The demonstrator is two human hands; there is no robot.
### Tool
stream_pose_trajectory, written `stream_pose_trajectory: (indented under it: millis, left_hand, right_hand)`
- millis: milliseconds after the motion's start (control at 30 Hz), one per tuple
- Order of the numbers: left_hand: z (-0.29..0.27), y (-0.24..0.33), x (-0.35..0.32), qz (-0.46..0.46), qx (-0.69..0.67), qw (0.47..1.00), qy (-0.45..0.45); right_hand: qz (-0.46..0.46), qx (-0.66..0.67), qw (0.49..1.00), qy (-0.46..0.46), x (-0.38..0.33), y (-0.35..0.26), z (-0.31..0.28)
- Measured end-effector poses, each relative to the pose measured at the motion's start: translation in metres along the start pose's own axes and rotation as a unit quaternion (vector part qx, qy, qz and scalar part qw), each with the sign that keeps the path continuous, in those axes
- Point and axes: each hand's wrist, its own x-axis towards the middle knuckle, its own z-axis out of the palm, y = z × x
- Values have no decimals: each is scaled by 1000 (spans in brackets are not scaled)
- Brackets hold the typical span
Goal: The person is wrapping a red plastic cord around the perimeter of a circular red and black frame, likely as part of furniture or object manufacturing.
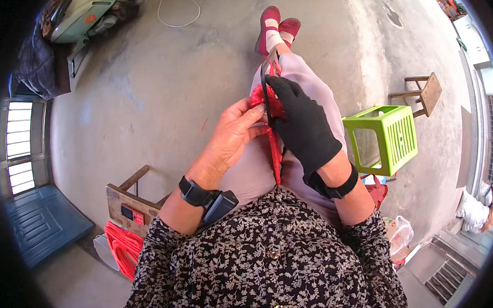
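My left hand (231, 134) is bare and closed, its thumb and fingers pinching a bundle of shiny red cord (256, 95) above my lap. My right hand (307, 126), in a black glove, is closed against the other side of the bundle. Between the hands stands a thin, dark, narrow piece (264, 92), seen edge-on; its kind I cannot make out. A red braided strip (275, 157) hangs from there down between my thighs. The gloved fingertips are partly hidden behind the dark piece and the red cord.
A green plastic stool (396, 140) stands at my right, with a small wooden stool (429, 95) beyond it. At my left is a wooden bench (122, 206) with a small red-and-black device on it, beside red coiled material (125, 250). A motor scooter (88, 15) is at far left.
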Motion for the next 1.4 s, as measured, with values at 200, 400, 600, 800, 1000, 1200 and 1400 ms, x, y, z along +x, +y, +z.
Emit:
stream_pose_trajectory:
  millis: [200, 400, 600, 800, 1000, 1200, 1400]
  left_hand:
    - [-17, 27, 5, 104, -96, 990, 23]
    - [5, 101, -71, 141, -154, 975, 72]
    - [-11, 113, -125, 275, 107, 951, -92]
    - [-20, 59, -81, 159, 285, 932, 156]
    - [20, 6, -35, 179, 487, 848, 112]
    - [1, 2, -26, 76, 429, 894, 102]
    - [-32, 16, -35, 128, 168, 977, 33]
  right_hand:
    - [1, -18, 999, 33, -7, -1, -25]
    - [-81, -83, 985, 127, 11, -17, -31]
    - [-230, -54, 963, -132, 9, -44, -21]
    - [-61, 190, 956, -215, -52, -37, -55]
    - [12, 287, 943, -168, -75, -41, -61]
    - [34, 240, 937, -253, -65, -49, -70]
    - [102, 424, 892, -122, -18, -37, -95]
